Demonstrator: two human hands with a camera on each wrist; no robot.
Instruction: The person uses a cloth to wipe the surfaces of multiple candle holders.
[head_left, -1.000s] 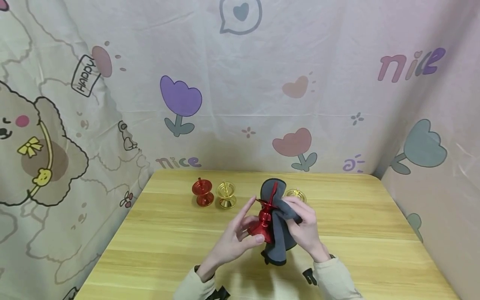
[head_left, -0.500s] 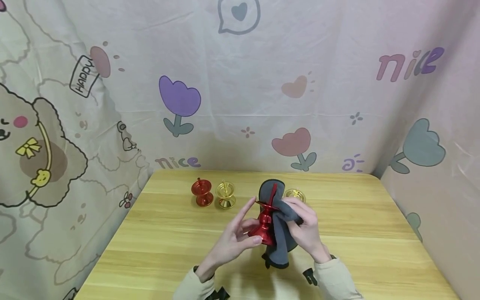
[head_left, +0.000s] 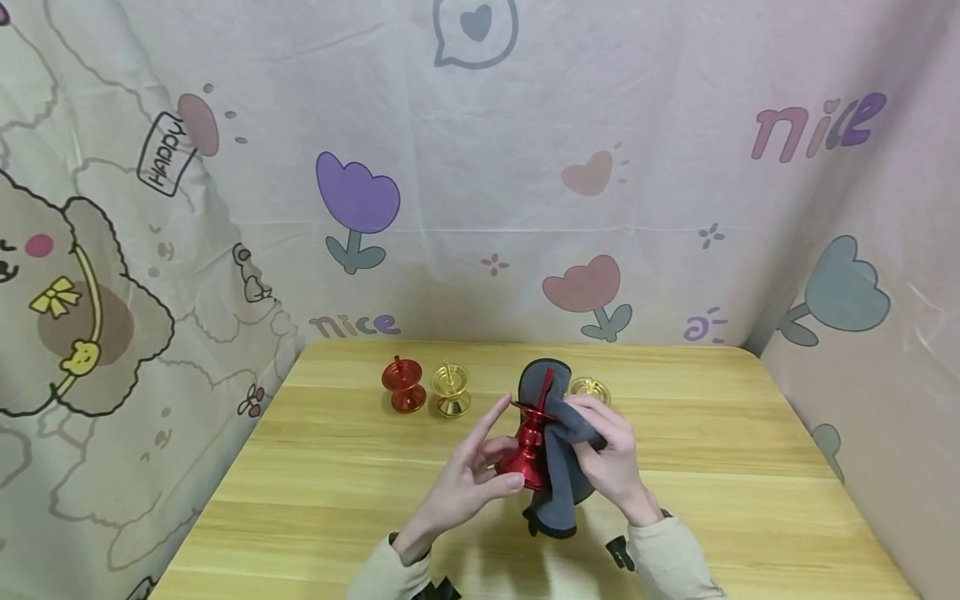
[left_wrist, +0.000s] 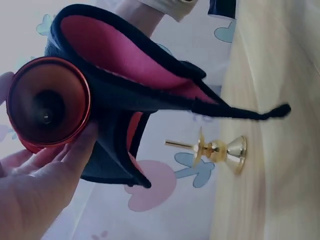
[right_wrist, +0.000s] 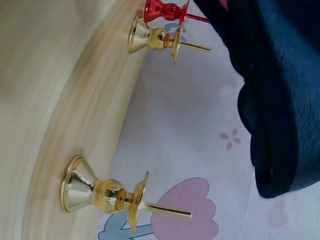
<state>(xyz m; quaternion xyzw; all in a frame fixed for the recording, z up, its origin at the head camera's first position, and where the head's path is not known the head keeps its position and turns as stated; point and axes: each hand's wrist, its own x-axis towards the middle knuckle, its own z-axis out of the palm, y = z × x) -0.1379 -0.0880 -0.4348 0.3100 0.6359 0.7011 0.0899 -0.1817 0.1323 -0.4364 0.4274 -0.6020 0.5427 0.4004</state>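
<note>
Shiny red candlestick (head_left: 529, 446) raised, slightly tilted; grey cloth (head_left: 564, 481) against it

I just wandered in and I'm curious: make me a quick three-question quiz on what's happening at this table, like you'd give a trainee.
1. Multiple choice: what colour is the candle holder in the person's left hand?
A) gold
B) red
C) white

2. True or false: the right hand holds nothing.

3. Count: how many more holders stand on the table?

Key:
1. B.
2. False; it grips a grey cloth.
3. Three: a red holder, a gold holder next to it, and a second gold holder, partly hidden by the right hand in the head view.
</note>
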